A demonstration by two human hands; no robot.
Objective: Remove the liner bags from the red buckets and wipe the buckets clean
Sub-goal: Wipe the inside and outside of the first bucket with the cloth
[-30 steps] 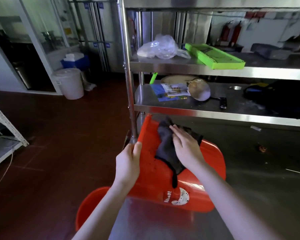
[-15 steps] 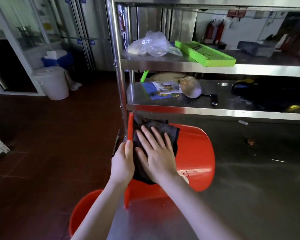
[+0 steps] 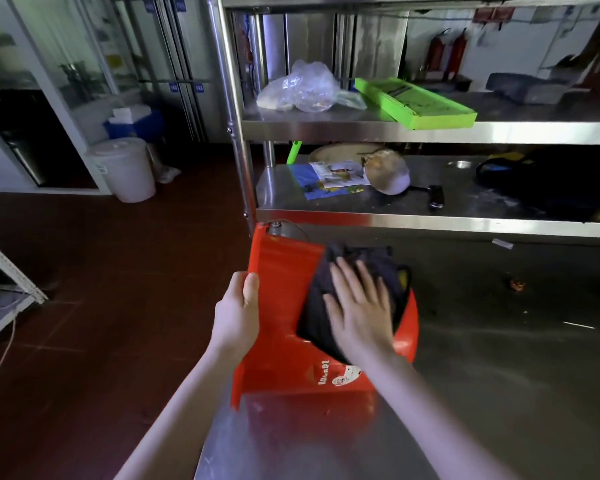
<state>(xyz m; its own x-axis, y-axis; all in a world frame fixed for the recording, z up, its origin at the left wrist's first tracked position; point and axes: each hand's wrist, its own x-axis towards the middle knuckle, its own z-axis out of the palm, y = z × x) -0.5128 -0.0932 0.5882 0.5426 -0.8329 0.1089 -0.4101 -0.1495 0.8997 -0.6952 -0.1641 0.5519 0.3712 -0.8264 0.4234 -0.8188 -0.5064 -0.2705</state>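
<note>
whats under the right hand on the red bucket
A dark cloth, pressed flat by the right hand against the red bucket. The bucket's surface beneath the cloth is covered.

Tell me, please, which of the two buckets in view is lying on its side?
The red bucket on the steel table; the white lidded bucket stands upright on the floor.

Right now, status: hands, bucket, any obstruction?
Left hand grips red bucket rim, bucket on its side on steel table. Right hand flat, pressing dark cloth to bucket wall. Nothing blocking the wipe.
</note>
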